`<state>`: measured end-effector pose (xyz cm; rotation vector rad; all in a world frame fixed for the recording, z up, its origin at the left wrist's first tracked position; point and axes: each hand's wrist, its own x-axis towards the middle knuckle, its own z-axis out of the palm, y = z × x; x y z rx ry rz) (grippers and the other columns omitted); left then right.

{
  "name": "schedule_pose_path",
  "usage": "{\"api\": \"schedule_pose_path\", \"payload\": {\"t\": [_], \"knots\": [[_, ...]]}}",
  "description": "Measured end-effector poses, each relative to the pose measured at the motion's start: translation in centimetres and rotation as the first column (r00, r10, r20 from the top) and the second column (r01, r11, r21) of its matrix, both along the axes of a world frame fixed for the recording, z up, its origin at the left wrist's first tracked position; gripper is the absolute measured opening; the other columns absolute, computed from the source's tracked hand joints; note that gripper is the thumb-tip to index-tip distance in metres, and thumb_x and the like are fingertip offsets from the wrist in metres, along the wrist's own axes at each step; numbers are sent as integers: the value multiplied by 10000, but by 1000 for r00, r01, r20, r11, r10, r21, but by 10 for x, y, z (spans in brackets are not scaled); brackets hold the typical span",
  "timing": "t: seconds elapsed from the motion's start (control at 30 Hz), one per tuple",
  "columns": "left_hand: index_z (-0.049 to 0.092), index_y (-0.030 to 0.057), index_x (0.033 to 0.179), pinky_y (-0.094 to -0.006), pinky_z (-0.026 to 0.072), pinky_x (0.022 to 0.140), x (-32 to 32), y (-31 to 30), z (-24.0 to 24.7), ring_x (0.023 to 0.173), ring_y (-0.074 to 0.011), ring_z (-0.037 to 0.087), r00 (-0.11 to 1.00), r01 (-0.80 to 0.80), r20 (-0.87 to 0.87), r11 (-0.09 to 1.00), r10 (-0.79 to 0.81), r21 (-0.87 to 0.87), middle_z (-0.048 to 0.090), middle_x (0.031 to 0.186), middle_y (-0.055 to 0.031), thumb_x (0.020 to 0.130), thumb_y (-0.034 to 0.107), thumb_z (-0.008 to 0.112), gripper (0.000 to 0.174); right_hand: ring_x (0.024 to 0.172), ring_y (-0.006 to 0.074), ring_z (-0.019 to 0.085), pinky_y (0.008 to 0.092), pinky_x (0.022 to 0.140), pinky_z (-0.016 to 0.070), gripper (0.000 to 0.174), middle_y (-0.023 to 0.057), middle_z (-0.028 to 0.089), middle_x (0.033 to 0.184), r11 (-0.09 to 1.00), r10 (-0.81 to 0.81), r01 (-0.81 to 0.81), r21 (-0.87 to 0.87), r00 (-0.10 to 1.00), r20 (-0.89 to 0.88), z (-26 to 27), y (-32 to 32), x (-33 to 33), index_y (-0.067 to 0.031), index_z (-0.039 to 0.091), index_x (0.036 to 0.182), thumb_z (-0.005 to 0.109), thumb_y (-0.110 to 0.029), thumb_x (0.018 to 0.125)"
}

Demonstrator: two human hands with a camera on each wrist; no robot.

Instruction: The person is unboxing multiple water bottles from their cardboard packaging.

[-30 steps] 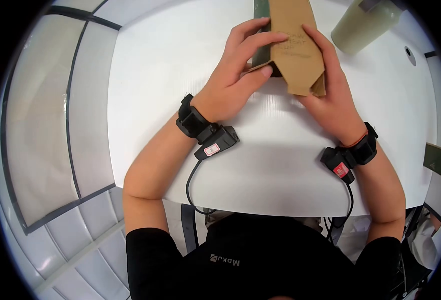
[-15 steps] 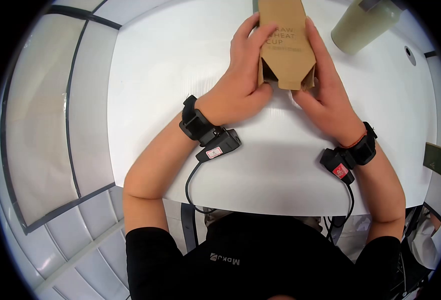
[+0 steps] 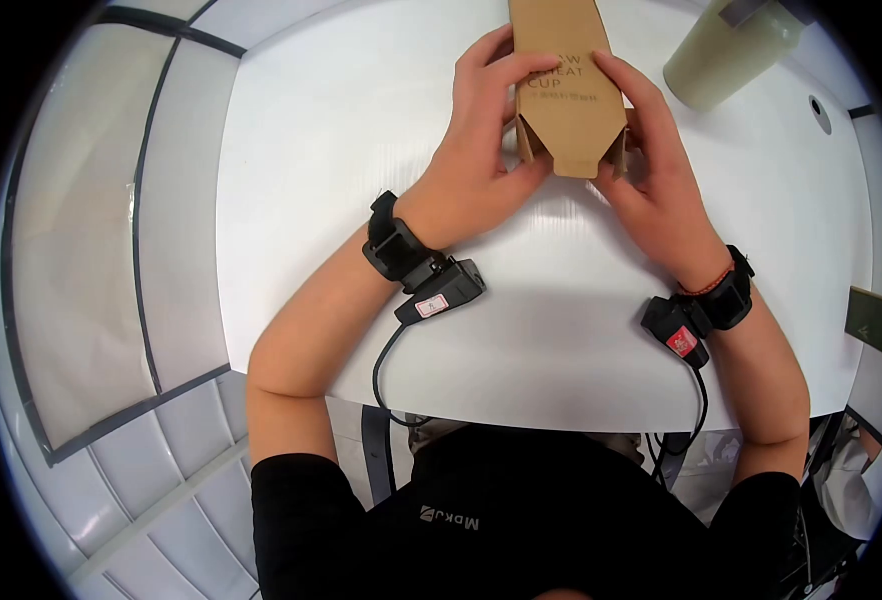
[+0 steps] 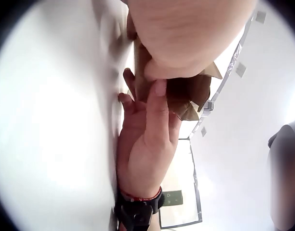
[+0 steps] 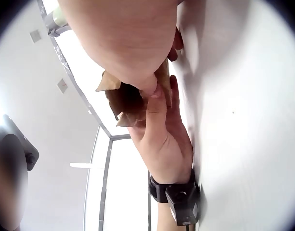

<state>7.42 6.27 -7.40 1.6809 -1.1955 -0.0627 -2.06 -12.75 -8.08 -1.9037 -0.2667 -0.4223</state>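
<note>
A brown cardboard box [image 3: 571, 115] with dark printed lettering, including "CUP", is held between both hands at the far middle of the table. My left hand [image 3: 476, 150] grips its left side, with fingers over the printed face and the thumb at the near end. My right hand [image 3: 656, 165] holds the right side, fingertips at the top edge and thumb by the lower end. In the left wrist view, the near end of the box [image 4: 188, 91] stands open, its flaps spread and its inside dark. Both thumbs meet at that opening's lower edge.
A pale green cup [image 3: 731, 60] stands at the back right of the white table [image 3: 411, 350], near a round cable hole [image 3: 820, 111]. Off the right side is a dark green panel [image 3: 873, 322]. Cables hang from both wrist cameras.
The box has turned so its printed brown face points up and its green side no longer shows. It has shifted slightly left, and the left-hand fingers have shifted along with it.
</note>
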Motion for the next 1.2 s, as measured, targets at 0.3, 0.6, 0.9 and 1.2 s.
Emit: {"api": "schedule_pose_path", "payload": {"t": [0.3,0.6,0.9,1.2], "knots": [[342,197,1542,-533,235,1205,-4,8,10,1499,-434,103,978,134,-165,991,-129,16,44,1610,-195,780,118,644,824,1205,243,539,342,900,496,844,113,396,1490,1000,21,-21,9,999,33,-3,-2,0,-167,331,1558,660,6,800],[473,216,1468,-498,380,1146,-4,4,8,1468,-410,217,986,63,-155,998,-62,-1,135,1577,-171,832,38,619,677,1180,245,559,353,942,488,860,113,377,1481,993,74,-72,95,997,-18,0,0,-3,-138,315,1555,746,-82,813],[567,218,1385,-437,489,1066,0,2,5,1403,-389,355,995,6,-100,999,-9,-32,207,1531,-153,880,-35,565,565,1156,251,585,342,922,487,830,120,381,1445,996,57,-57,74,998,-1,-3,-3,1,-142,348,1542,781,-182,834],[522,192,1416,-454,497,1061,1,6,8,1386,-349,384,985,10,-175,999,-16,-34,198,1529,-136,877,19,557,568,1199,227,538,340,941,469,788,116,379,1442,995,68,-66,72,997,-30,4,-1,-4,-175,411,1529,788,-183,838]]}}
